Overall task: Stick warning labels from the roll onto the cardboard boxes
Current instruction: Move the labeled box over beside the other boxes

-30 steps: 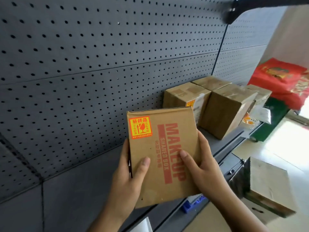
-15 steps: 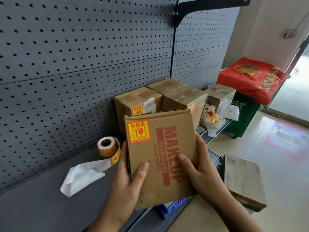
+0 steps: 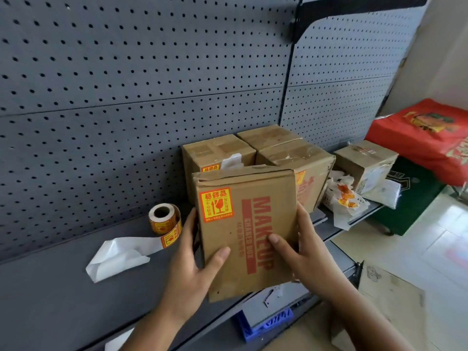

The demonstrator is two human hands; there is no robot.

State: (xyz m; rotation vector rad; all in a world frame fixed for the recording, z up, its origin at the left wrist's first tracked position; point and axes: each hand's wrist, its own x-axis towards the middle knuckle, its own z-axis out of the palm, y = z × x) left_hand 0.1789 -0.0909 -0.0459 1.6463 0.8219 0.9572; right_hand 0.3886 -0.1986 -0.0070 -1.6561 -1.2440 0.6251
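Cardboard box [image 3: 253,231], rectangular, crumpled-edged

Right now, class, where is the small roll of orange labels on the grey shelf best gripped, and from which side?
Probably from above, pinching the curved outer wall of the small roll of orange warning labels. It seems to lie flat, core hole up, with the grey pegboard wall close behind and its white backing strip trailing forward-left.
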